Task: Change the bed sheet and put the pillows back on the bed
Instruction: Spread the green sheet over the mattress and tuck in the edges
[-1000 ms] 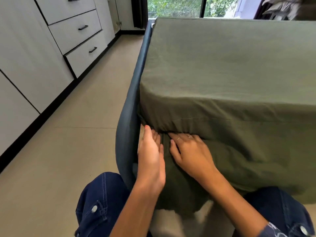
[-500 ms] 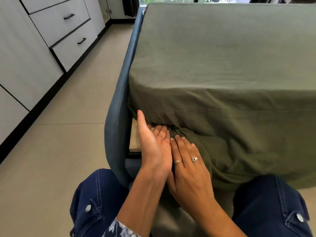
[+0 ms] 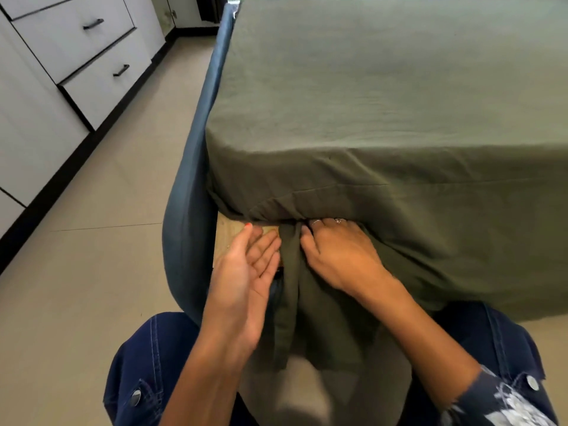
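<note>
An olive green bed sheet (image 3: 384, 96) covers the mattress and hangs over its near corner. My right hand (image 3: 341, 256) lies palm down on the hanging cloth, its fingertips pushed in under the mattress edge. My left hand (image 3: 246, 272) is beside it to the left, palm turned up and inward, fingers straight, at the bare wooden bed base (image 3: 230, 238). A folded strip of sheet (image 3: 290, 290) hangs between the two hands. No pillows are in view.
A padded blue bed frame (image 3: 190, 179) runs along the mattress's left side. White drawers with black handles (image 3: 101, 72) line the left wall across a beige tiled floor (image 3: 101, 241). My knees in dark jeans (image 3: 147, 364) are at the bottom.
The hands have parted: my left hand turned palm up and moved left off the cloth, my right hand pushed further under the mattress edge. A strip of sheet now hangs between them.
</note>
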